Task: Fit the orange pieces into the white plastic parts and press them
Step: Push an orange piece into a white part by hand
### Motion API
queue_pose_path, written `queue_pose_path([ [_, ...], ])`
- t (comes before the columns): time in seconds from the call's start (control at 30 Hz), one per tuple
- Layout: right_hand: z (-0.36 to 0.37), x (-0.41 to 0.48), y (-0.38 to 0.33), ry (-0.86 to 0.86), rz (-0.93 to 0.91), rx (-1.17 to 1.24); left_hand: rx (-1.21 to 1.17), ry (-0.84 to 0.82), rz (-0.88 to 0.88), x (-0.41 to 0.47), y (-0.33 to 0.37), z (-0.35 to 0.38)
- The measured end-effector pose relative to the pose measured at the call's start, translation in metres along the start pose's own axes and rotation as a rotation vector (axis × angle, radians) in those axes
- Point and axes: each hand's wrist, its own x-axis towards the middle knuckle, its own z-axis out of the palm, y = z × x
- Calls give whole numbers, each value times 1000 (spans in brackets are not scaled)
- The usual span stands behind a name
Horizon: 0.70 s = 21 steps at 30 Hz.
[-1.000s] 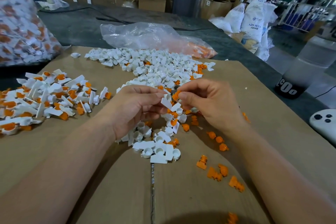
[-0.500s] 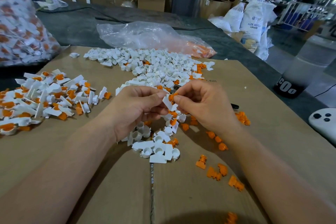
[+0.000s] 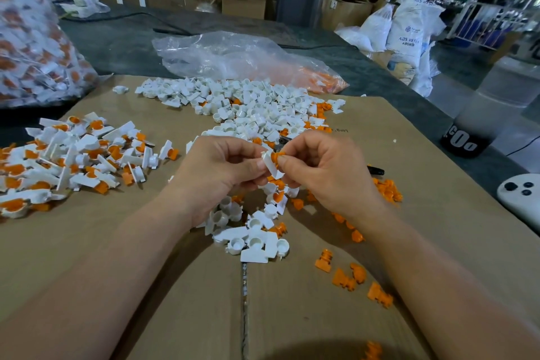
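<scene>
Pinching a small white plastic part [image 3: 270, 166] between thumb and curled fingers, our left hand [image 3: 222, 175] holds it mid-view above the brown cardboard-covered table [image 3: 102, 242], while our right hand [image 3: 327, 175] grips a small orange plastic piece [image 3: 276, 156] that touches the part's top end. From the hands, a heap of loose white plastic parts [image 3: 248, 108] lies at 12 o'clock, a pile of white parts with orange inserts [image 3: 73, 155] at 9 o'clock, and scattered orange pieces [image 3: 350, 275] at 5 o'clock.
</scene>
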Motion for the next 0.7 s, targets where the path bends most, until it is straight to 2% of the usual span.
queue_pose_path([
  [0.33,-1,-2,2,-49,-86,-90,105,29,122,-4,0,5],
  [0.57,-1,-2,4,-52,-100,-40,72,-9,83,-4,1,1],
  [0.7,-4,0,5,-114,1,113,39,-4,48,-2,1,0],
])
